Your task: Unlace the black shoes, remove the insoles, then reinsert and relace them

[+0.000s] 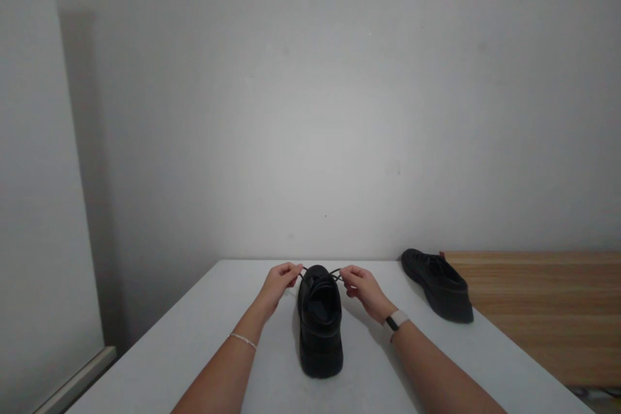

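A black lace-up shoe (pixel 320 336) stands upright on the white table, heel toward me and toe toward the wall. On its left side, my left hand (pixel 282 278) pinches a black shoelace (pixel 304 269) between thumb and fingers. My right hand (pixel 359 284) pinches the lace on the opposite side, where a loop-like bend (pixel 335 274) shows. Both laces stretch outward from the top of the shoe. The knot area is small and dark, so its form is hard to make out.
A second black shoe (pixel 436 284) rests at the table's right edge, near the wall. The white table (pixel 218 310) meets the grey wall (pixel 310 110) at the back. Beyond its right edge is a wood-grain surface (pixel 533 310). A pale panel (pixel 43 207) stands at left.
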A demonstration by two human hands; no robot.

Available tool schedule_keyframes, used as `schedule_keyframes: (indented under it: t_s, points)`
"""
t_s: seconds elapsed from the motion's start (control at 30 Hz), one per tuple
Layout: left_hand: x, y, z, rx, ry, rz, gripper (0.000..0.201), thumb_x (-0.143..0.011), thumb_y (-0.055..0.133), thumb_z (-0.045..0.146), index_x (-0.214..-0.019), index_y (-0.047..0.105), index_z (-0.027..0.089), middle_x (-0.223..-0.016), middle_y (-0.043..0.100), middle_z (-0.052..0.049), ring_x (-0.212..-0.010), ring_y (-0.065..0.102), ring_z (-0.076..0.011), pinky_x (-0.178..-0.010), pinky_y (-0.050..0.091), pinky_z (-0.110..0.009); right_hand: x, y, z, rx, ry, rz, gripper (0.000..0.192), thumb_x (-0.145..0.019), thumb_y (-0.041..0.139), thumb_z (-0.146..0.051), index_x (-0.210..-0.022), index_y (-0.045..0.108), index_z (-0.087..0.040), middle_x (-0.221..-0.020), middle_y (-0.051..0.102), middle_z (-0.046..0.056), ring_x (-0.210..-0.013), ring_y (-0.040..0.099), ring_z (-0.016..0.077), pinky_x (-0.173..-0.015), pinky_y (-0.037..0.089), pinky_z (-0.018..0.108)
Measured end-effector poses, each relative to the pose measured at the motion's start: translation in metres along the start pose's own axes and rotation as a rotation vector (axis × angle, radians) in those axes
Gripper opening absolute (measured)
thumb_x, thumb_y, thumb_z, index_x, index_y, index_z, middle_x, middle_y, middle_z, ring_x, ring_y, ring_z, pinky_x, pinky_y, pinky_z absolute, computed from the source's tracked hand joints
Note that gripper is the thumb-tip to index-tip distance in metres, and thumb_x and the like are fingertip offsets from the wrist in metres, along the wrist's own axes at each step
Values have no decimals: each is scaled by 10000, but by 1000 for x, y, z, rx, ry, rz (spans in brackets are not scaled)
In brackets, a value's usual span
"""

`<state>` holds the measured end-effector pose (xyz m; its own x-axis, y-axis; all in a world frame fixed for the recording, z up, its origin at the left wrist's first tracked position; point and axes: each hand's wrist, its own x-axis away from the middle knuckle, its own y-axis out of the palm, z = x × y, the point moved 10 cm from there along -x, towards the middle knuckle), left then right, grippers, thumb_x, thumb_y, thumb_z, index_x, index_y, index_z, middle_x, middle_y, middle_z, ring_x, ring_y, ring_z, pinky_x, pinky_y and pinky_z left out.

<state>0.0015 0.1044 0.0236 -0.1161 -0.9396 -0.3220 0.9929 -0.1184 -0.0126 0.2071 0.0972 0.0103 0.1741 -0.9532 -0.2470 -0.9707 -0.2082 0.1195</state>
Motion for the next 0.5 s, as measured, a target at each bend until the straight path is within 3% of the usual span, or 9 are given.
schedule_keyframes:
  t_s: [0.1,0.27,0.5]
  points:
    - [0,-2,-2,-17,-32,19,420,-680,655,543,-575,568,146,-530,457,42,-533,404,-95,-561,321,-223,-1,-5,-2,-13,-15,21,336,-668,697,-476,-668,564,-167,-588,436,-39,-541,368,89,-483,273,226]
    - [8,25,-4,-36,-91,-193,391,-641,712,503,-701,643,123,-609,560,4,-564,443,-105,-576,315,-231,4,16,4,16,46,-150,360,-663,704,-491,-651,547,-167,-601,478,-28,-547,407,93,-495,295,228]
    - [1,-3,0,-12,-32,12,406,-697,649,530,-588,579,146,-553,487,31,-554,425,-99,-586,336,-229,0,-2,-2,-16,-10,-15,358,-692,688,-486,-650,529,-168,-594,444,-36,-545,377,87,-492,282,221]
